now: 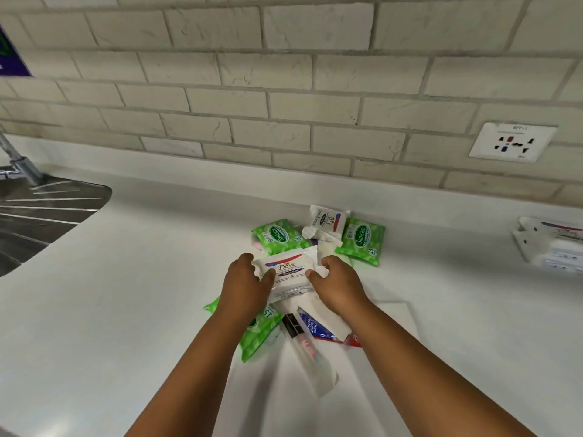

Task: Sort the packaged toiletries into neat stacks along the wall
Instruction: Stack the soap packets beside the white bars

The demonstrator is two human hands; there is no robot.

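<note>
On the white countertop [126,294], centre of view, I hold a white Dove soap packet [288,272] between both hands over the heap. My left hand [246,285] grips its left edge, thumb on top; my right hand [334,283] curls round its right edge. Green Sanicare wipes packs lie at 11 o'clock [279,236], 1 o'clock [362,239] and 7 o'clock [257,332] of it. A second Dove packet [328,220] sits at 12 o'clock near the tiled wall [284,105].
</note>
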